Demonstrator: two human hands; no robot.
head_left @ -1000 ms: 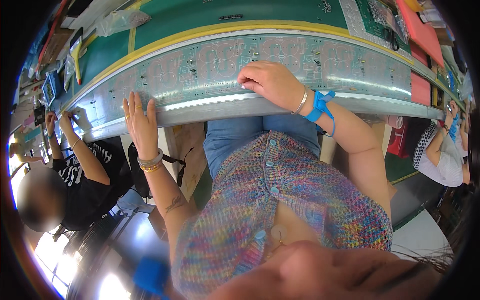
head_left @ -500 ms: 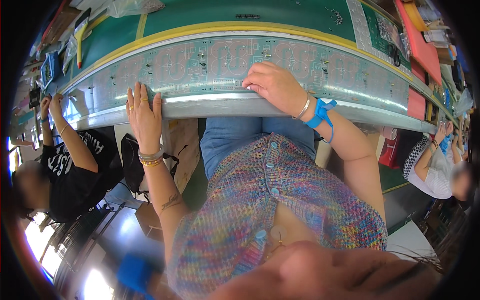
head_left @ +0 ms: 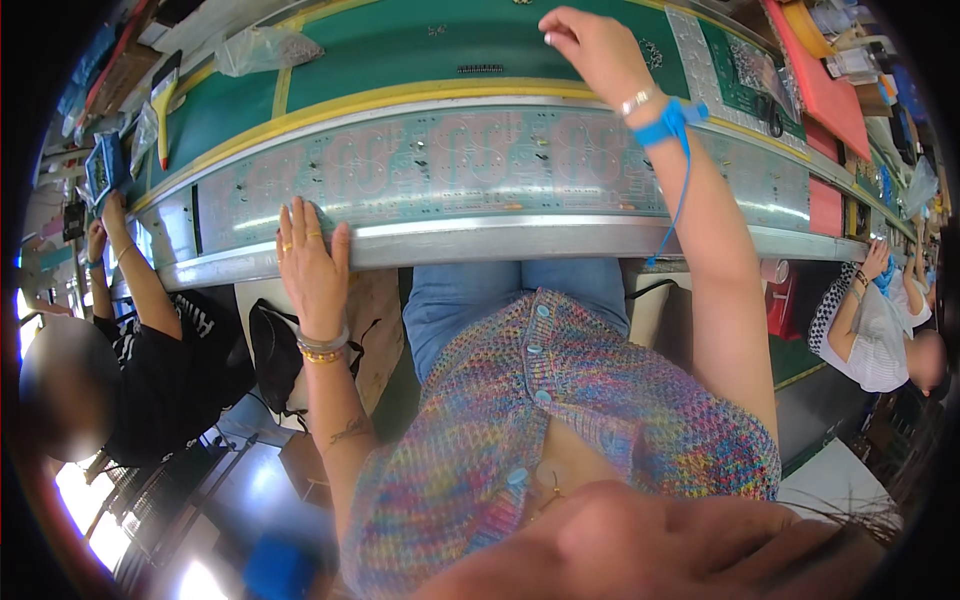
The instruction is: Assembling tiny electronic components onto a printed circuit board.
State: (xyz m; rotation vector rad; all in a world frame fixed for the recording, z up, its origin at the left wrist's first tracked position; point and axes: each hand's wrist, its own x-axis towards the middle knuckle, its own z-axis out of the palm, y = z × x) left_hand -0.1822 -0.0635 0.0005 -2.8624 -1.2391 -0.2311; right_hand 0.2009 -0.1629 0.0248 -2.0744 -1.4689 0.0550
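A long green circuit board strip [head_left: 395,160] with pinkish printed patterns and a few small upright components lies in the metal rail track in front of me. My left hand [head_left: 312,255] rests on the near metal rail [head_left: 460,240], its fingers stretched out flat onto the board's edge. Beyond the board, my right hand [head_left: 590,50] hovers over the green mat [head_left: 390,60], with a blue wrist strap [head_left: 672,122] around its wrist. Its fingers are bent and drawn together; whatever small thing may be between the tips cannot be made out.
On the mat lie a black strip part [head_left: 480,69], small loose parts [head_left: 652,52] and a clear plastic bag [head_left: 265,50]. A yellow-handled brush [head_left: 163,110] is at the left. Scissors [head_left: 770,115] lie at the right. Co-workers sit on both sides.
My right hand has gone from the board up and away over the green mat. My left hand stays flat at the rail, while the board has shifted slightly rightward along the track.
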